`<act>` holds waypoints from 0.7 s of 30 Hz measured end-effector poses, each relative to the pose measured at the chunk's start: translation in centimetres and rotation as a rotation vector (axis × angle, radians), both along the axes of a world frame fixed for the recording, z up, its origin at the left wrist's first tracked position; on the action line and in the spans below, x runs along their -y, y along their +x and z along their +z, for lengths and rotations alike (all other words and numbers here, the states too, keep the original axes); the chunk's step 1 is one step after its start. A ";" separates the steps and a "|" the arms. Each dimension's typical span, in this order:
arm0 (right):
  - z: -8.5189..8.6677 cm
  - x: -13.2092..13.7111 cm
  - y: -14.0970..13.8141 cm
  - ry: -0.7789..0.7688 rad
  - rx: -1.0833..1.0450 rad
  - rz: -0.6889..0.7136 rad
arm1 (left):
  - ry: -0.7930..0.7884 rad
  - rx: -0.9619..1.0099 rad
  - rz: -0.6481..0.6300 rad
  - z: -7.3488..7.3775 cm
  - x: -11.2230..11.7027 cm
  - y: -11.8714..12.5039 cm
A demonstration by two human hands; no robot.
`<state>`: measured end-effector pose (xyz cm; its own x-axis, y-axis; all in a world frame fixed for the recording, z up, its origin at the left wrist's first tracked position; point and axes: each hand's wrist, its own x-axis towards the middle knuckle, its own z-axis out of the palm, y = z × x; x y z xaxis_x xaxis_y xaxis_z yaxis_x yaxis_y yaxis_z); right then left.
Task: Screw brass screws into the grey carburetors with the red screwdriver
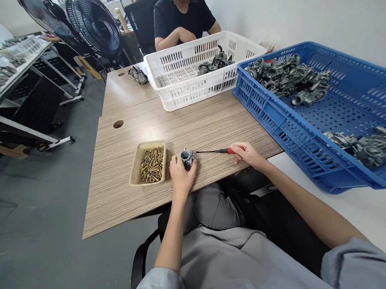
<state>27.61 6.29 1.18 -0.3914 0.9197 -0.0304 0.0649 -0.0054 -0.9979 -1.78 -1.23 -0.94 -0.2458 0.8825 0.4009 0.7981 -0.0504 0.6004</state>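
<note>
My left hand [181,174] is closed around a small grey metal carburetor [186,156] on the wood-grain table [208,125]. The round bore of the carburetor faces up. In my right hand [247,155] is a screwdriver [218,151] with a red handle and a long dark shaft. It lies nearly level, and its tip points left at the side of the carburetor; whether it touches, I cannot tell. Just left of my left hand sits a cream plastic tub [131,169] holding many small brass-coloured parts [151,164].
A blue crate [278,122] with carburetors stands on the right. Behind the table's middle is a white crate [182,95] with more metal parts, and a person [183,18] sits beyond it. Another carburetor [138,75] lies at the far left. Fans [94,25] stand behind.
</note>
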 end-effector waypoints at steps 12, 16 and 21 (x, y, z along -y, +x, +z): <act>0.1 0.0 -0.1 0.004 -0.003 -0.005 | -0.002 0.007 -0.011 0.1 0.0 0.0; 0.0 0.0 -0.1 0.007 0.002 -0.003 | 0.000 0.003 -0.003 0.0 0.0 -0.1; -0.1 -0.1 -0.1 0.011 -0.001 -0.004 | 0.004 -0.002 -0.005 -0.1 0.0 -0.1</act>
